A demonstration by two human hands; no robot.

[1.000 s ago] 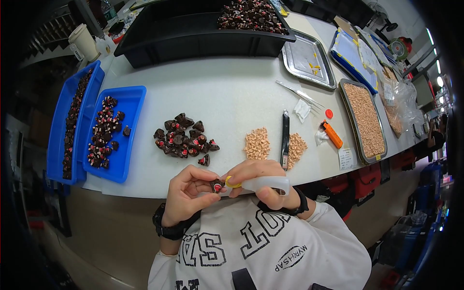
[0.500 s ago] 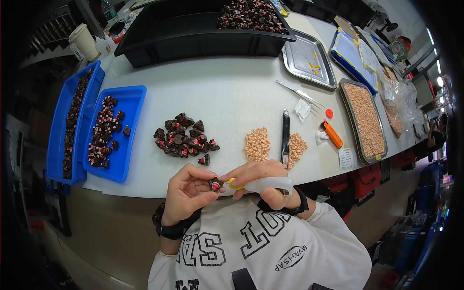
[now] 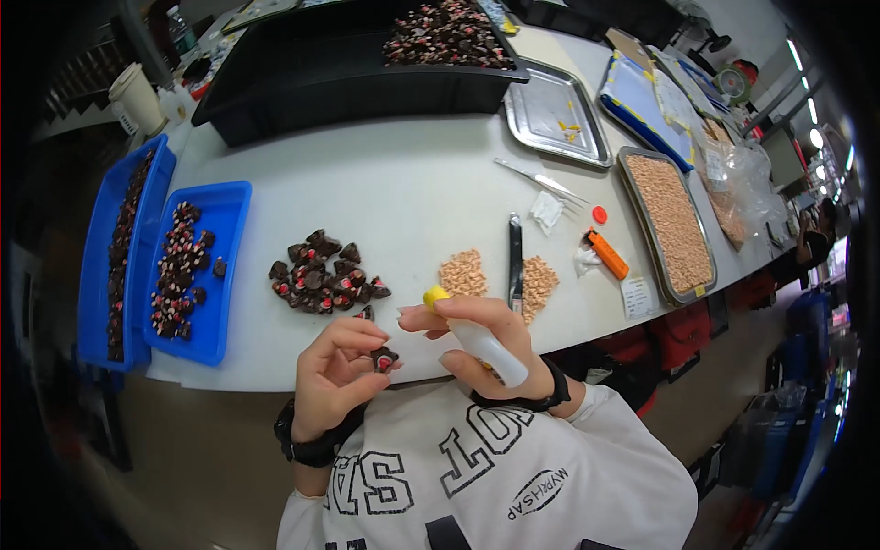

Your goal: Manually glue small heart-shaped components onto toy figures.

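Between the thumb and fingers of my left hand [image 3: 323, 390] is a small dark brown piece [image 3: 383, 357] with a red and white spot. My right hand [image 3: 500, 321] grips a white squeeze bottle [image 3: 490, 353] whose yellow tip [image 3: 435, 296] points up and left, apart from the piece. Beyond my left hand lies a pile of similar dark pieces [image 3: 321, 275], several with red spots. Two heaps of tiny beige pieces, a left heap [image 3: 462, 273] and a right heap [image 3: 539, 284], lie beyond my right hand, with a black slim tool [image 3: 515, 257] between them.
Two blue trays, an inner one [image 3: 234, 275] and an outer one [image 3: 92, 302], hold dark pieces at left. A large black bin [image 3: 302, 110] stands behind. To the right are a metal tray [image 3: 550, 105], tweezers [image 3: 532, 176], an orange tool [image 3: 607, 255] and a tray of beige pieces [image 3: 669, 220].
The bottle's tip has drawn away from the dark piece and swung upward. My left hand still holds that piece, turned slightly. The whole view has shifted a little.
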